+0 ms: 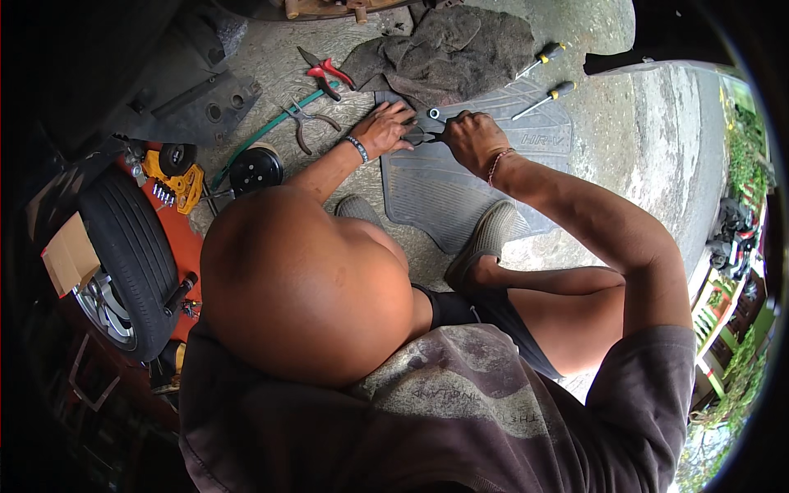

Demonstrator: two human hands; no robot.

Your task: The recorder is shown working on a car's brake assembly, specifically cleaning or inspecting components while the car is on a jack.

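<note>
My right hand (475,141) is closed around a dark pliers-like tool (438,136), whose tips point left toward my other hand. Low over a grey rubber floor mat (444,197), my left hand (385,130) has thumb and fingers around the edge of a small dark ring (417,136). The tool's tips meet the ring or lie very close to it; I cannot tell which. Just beyond, a small shiny metal cylinder (434,113) rests on the mat.
A dark cloth (452,53) lies beyond the mat, with two screwdrivers (546,100) at its right. Red-handled pliers (323,72), other pliers (306,126) and a green rod (275,123) lie left. A tyre (131,255) and yellow tool case (196,185) are farther left. My bent knee (304,279) fills the middle.
</note>
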